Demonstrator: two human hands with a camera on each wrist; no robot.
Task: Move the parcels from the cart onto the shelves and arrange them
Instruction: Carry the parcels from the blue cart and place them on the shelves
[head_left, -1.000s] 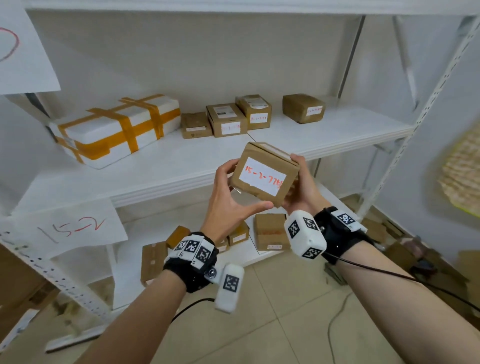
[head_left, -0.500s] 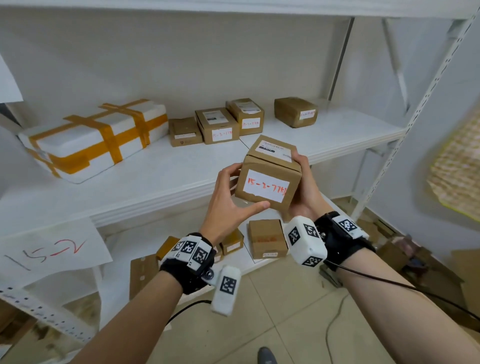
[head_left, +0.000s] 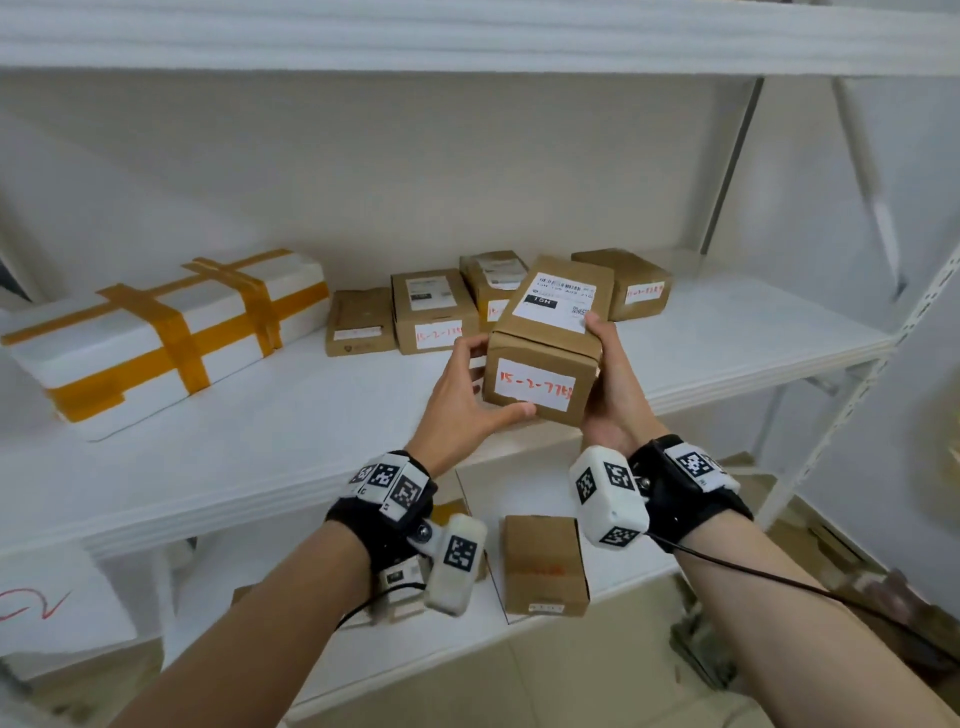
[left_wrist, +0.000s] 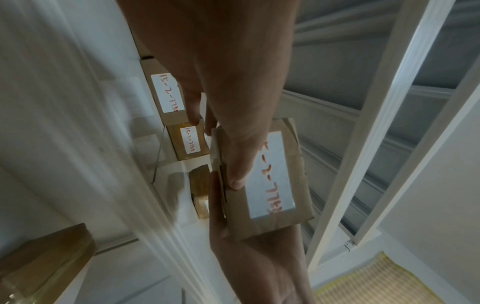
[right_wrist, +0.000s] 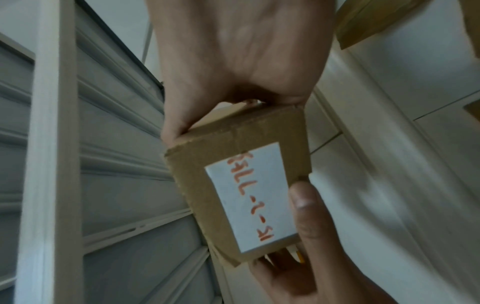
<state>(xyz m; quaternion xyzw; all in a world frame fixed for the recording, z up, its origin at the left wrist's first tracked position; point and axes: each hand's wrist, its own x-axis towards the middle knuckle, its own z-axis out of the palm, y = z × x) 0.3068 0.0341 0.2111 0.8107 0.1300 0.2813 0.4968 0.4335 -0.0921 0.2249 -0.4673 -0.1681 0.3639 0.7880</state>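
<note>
I grip a small brown cardboard parcel (head_left: 540, 358) between both hands: my left hand (head_left: 457, 410) clasps its left side with the thumb curled under the front bottom edge, and my right hand (head_left: 613, 395) cups its right side with the fingers (head_left: 595, 325) hooked over the top edge beside the printed shipping label. The front of the parcel carries a white sticker with orange handwriting that starts 15-2-77. I hold the parcel in the air just above the front part of the white middle shelf (head_left: 270, 447), tilted a little so its top faces me. Behind it, along the back of that shelf, stands a row of four smaller brown cardboard boxes (head_left: 434, 312), some with white stickers written in orange. At the left end of the shelf lies a long white foam box bound with orange tape (head_left: 161, 338), well apart from the parcel. On the lower shelf (head_left: 618, 587), below my wrists, sits another brown cardboard box (head_left: 543, 564). Black wrist straps with white tagged camera blocks (head_left: 608, 493) sit on both my wrists.
</note>
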